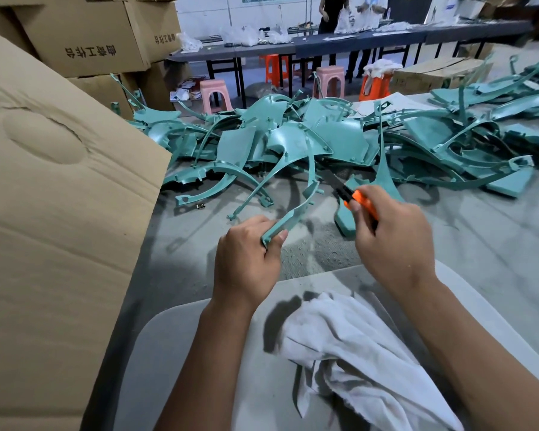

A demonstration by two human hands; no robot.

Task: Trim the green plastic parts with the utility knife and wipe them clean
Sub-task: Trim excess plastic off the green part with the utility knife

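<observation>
Underfoot, a dusty grey floor [479, 244] serves as the work surface, with a big heap of green plastic parts [293, 141] spread across it from the middle to the far right. The left hand [246, 259] grips the near end of one curved green strip [296, 213], thumb pinching it against curled fingers. The right hand [392, 241] is wrapped around an orange utility knife [355, 200], its blade pointing up and left, just beside the strip. A white rag [355, 353] lies nearest the camera between the forearms. A large cardboard flap [53, 213] fills the left, with stacked cardboard boxes [87, 35] behind. Farther back stand pink stools [215, 94], orange stools [273, 68] and a long dark table [324, 46], where a person [333, 10] handles white bags.
</observation>
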